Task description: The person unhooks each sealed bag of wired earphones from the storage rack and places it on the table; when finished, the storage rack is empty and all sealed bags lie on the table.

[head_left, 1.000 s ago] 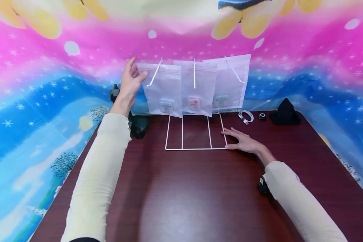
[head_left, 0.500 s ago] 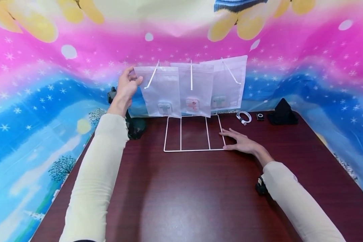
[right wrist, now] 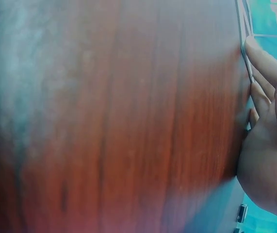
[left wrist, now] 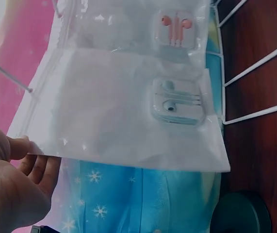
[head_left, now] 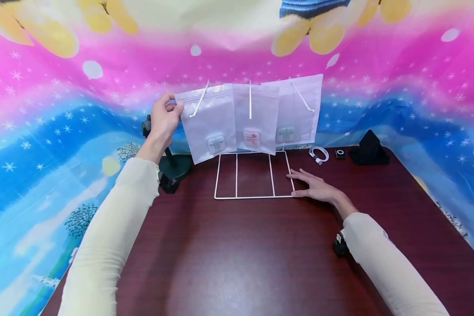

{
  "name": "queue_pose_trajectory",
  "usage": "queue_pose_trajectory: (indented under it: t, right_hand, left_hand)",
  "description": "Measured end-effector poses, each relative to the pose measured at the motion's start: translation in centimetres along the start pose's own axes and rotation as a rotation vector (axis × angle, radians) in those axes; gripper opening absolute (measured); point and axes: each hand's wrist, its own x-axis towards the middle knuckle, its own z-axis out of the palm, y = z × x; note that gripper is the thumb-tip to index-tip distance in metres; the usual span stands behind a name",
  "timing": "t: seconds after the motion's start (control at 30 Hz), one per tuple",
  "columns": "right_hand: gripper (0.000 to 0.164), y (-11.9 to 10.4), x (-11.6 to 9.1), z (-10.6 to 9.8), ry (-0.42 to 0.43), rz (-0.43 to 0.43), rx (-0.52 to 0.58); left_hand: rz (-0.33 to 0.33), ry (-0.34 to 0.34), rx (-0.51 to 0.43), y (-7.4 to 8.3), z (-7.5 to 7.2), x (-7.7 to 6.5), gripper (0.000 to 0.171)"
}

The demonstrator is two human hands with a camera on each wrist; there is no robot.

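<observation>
My left hand pinches the upper left corner of a white zip bag between thumb and fingers. This bag, with a pair of earphones in a clear case showing through, hangs tilted on the left hook of a white wire rack. Beside it hang a middle zip bag with a pink earphone case and a right zip bag with a pale green one. At the base's right front corner, my right hand rests with fingers extended, touching the wire.
A coiled white cable, a small black device and a black stand sit at the back right of the brown table. Behind my left wrist stands a dark round-based stand. A patterned cloth covers the walls.
My left hand has gone from open fingers by the left bag to pinching its corner, and has come lower. The bag has tilted, its lower left corner dropping. The right hand keeps its place.
</observation>
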Motion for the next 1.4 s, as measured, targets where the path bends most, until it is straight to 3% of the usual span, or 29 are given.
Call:
queue_pose_trajectory:
  t: [0.17, 0.43, 0.83, 1.2, 1.4]
  right_hand:
    - [0.074, 0.0, 0.0, -0.1, -0.003, 0.016, 0.008]
    - [0.073, -0.1, 0.0, 0.0, -0.004, 0.019, -0.023]
    - [0.071, -0.5, 0.0, 0.3, -0.002, -0.001, -0.024]
    - [0.073, -0.3, 0.0, 0.3, 0.009, 0.009, -0.023]
    - [0.073, -0.1, -0.1, 0.3, 0.033, -0.029, -0.019]
  left_hand:
    - [0.038, -0.035, -0.014, -0.1, -0.5, -1.4, 0.027]
    - [0.085, -0.037, -0.016, -0.3, -1.5, -3.7, 0.03]
    - [0.103, -0.043, -0.079, -1.1, -3.4, -6.4, 0.029]
    - [0.117, -0.065, -0.144, -0.6, -4.8, -8.7, 0.027]
    - [0.12, -0.077, -0.19, -0.2, -5.1, -9.6, 0.024]
